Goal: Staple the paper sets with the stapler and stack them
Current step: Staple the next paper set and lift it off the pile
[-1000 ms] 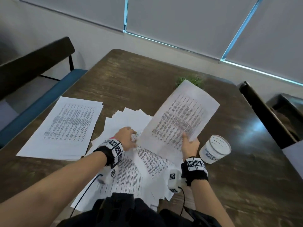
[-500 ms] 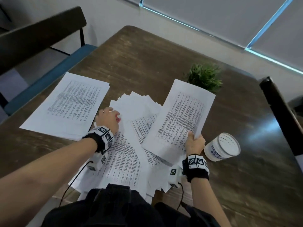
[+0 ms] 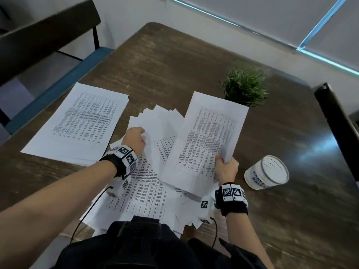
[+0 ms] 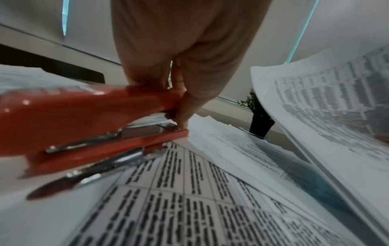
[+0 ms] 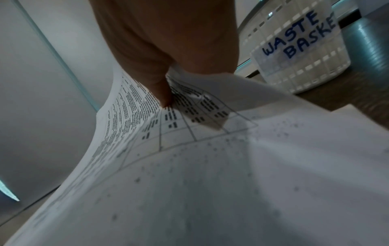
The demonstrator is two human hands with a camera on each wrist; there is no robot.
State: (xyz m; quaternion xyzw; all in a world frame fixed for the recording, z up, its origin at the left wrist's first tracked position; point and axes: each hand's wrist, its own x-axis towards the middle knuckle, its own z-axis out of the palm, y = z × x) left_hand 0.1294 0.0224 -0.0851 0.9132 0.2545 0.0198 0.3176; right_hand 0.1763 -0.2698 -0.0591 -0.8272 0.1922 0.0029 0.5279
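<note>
Shifted left with stapler [image 4: 88,126]: left hand [image 3: 134,140], clenched round it above loose sheets [image 3: 147,193] on table [image 3: 174,65]. Right hand [image 3: 226,167] pinching paper set [image 3: 207,140] aloft; limp, best gripped near corner.

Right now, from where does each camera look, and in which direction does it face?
Head: worn on the head, faces forward and down at the table; both forearms, left hand and right hand show.
Left wrist: looks along the left hand, whose grip holds the red stapler over loose papers.
Right wrist: looks along the right hand pinching the paper set; waste basket beyond.
Shared: head and left wrist both show the plant.
</note>
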